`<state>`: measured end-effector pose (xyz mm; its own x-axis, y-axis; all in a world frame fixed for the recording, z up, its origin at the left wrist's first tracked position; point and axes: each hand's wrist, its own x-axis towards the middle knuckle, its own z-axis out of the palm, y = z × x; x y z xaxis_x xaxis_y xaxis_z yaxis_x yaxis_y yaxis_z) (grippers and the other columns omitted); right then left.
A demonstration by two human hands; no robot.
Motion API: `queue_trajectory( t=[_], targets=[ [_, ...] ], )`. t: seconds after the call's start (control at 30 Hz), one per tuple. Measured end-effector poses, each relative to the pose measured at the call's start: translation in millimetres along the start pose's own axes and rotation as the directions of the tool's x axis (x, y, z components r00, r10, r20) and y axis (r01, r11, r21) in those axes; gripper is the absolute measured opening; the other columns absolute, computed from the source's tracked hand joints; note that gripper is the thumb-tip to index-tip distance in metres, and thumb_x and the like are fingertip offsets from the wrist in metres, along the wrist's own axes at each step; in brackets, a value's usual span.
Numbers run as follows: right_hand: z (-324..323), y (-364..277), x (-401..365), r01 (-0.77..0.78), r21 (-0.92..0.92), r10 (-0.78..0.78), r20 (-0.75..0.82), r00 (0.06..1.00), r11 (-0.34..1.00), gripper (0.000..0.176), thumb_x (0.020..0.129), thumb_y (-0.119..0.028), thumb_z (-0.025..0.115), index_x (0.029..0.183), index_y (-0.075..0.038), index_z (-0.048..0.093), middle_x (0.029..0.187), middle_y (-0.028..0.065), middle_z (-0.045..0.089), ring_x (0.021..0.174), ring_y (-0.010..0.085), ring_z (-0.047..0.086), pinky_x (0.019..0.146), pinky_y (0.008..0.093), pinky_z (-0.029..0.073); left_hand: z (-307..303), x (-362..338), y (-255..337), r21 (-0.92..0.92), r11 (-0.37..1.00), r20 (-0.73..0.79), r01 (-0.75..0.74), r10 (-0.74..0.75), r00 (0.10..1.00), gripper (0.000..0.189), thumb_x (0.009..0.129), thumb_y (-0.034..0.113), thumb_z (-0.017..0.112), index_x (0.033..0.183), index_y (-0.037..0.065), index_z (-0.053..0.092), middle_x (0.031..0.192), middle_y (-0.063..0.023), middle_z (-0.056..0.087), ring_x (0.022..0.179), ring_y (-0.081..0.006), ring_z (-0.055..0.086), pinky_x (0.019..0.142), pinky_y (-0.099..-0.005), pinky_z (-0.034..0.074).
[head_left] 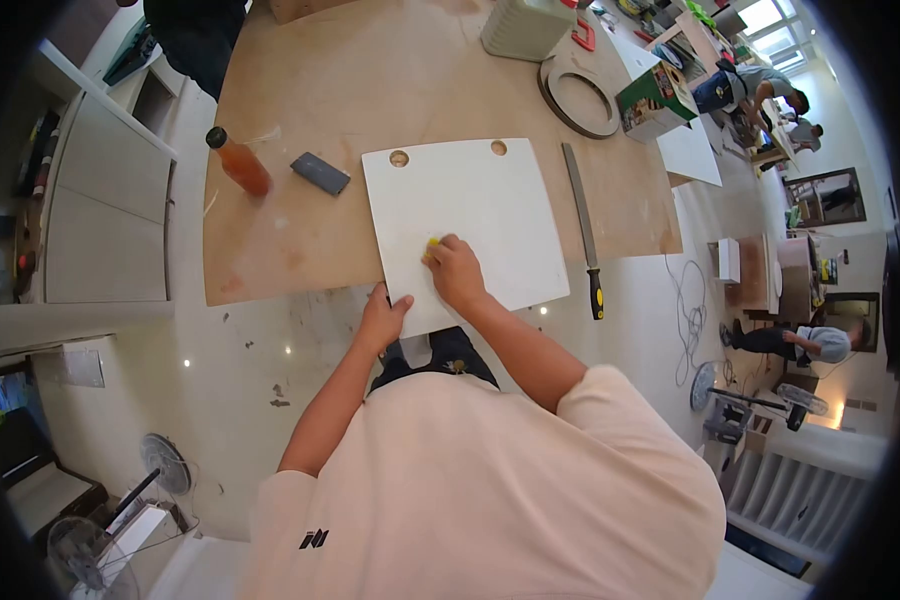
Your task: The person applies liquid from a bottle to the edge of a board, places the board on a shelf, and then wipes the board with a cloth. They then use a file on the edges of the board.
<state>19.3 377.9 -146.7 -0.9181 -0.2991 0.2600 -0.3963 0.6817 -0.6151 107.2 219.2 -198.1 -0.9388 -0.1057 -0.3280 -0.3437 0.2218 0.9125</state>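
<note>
A white cabinet door panel (pixel 470 215) with two round hinge holes lies on the brown worktable (pixel 310 240), its near edge overhanging the front. My left hand (pixel 381 318) grips the panel's near left corner, thumb on top; its fingers are partly hidden. On the panel's face, my right hand (pixel 456 272) is closed around a small yellow piece (pixel 432 247), mostly covered by the fingers, perhaps a sponge or cloth. Right of the panel rests a long flat file (pixel 581 205) with a black and yellow handle, which juts past the table edge. A dark grey block (pixel 320 173) lies left of the panel.
A bottle of orange liquid (pixel 240 163) lies or stands at the left. Farther back are a jerrycan (pixel 528 28), a roll of edge banding (pixel 578 97), a red clamp (pixel 583 36) and a green box (pixel 658 102). Other people work at the right; one person stands behind the table.
</note>
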Motion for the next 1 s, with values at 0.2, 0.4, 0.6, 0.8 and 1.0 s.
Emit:
queue_trajectory(
  t=[0.2, 0.4, 0.6, 0.8, 1.0],
  targets=[
    [9, 5, 41, -0.034, -0.101, 0.029, -0.051, 0.998, 0.994, 0.008, 0.080, -0.012, 0.072, 0.078, -0.005, 0.068, 0.084, 0.0143, 0.060, 0.080, 0.0354, 0.061, 0.070, 0.0484, 0.049, -2, -3, 3, -0.054, 0.995, 0.026, 0.085, -0.084, 0.996, 0.040, 0.092, 0.010, 0.067, 0.127, -0.004, 0.054, 0.115, -0.0169, 0.068, 0.104, -0.0240, 0.065, 0.093, -0.0359, 0.049],
    [1, -10, 0, 0.055, -0.087, -0.046, 0.098, 0.994, 0.995, 0.010, 0.080, -0.013, 0.073, 0.079, -0.005, 0.068, 0.084, 0.0141, 0.059, 0.080, 0.0353, 0.061, 0.071, 0.0487, 0.049, 2, -1, -10, -0.026, 0.999, -0.014, 0.022, -0.022, 1.000, 0.038, 0.092, 0.010, 0.067, 0.126, -0.004, 0.054, 0.113, -0.0168, 0.068, 0.100, -0.0233, 0.065, 0.090, -0.0352, 0.051],
    [15, 10, 73, -0.112, -0.004, 0.112, 0.031, 0.993, 0.994, 0.013, 0.082, -0.014, 0.072, 0.092, -0.007, 0.074, 0.090, 0.0168, 0.066, 0.087, 0.0361, 0.064, 0.077, 0.0444, 0.052, -1, -2, 4, -0.109, 0.990, 0.040, 0.095, -0.091, 0.995, 0.037, 0.093, 0.010, 0.066, 0.126, -0.004, 0.056, 0.110, -0.0164, 0.069, 0.099, -0.0221, 0.065, 0.090, -0.0351, 0.050],
    [-41, -3, 63, -0.667, 0.450, 0.474, 0.475, 0.742, 0.594, 0.021, 0.086, -0.012, 0.068, 0.104, -0.003, 0.074, 0.100, 0.0183, 0.072, 0.093, 0.0339, 0.068, 0.082, 0.0389, 0.054, 2, -1, -2, -0.082, 0.996, -0.013, 0.019, -0.020, 1.000, 0.039, 0.093, 0.010, 0.066, 0.127, -0.004, 0.055, 0.114, -0.0170, 0.068, 0.101, -0.0228, 0.065, 0.091, -0.0355, 0.051],
    [-57, 44, 47, -0.252, -0.043, 0.255, 0.076, 0.964, 0.967, 0.025, 0.087, -0.014, 0.067, 0.108, -0.002, 0.073, 0.104, 0.0168, 0.072, 0.092, 0.0306, 0.069, 0.083, 0.0366, 0.054, 0, -2, 5, -0.063, 0.996, -0.001, 0.067, -0.068, 0.998, 0.039, 0.092, 0.010, 0.068, 0.126, -0.004, 0.055, 0.115, -0.0175, 0.068, 0.101, -0.0230, 0.065, 0.091, -0.0353, 0.051]
  ],
)
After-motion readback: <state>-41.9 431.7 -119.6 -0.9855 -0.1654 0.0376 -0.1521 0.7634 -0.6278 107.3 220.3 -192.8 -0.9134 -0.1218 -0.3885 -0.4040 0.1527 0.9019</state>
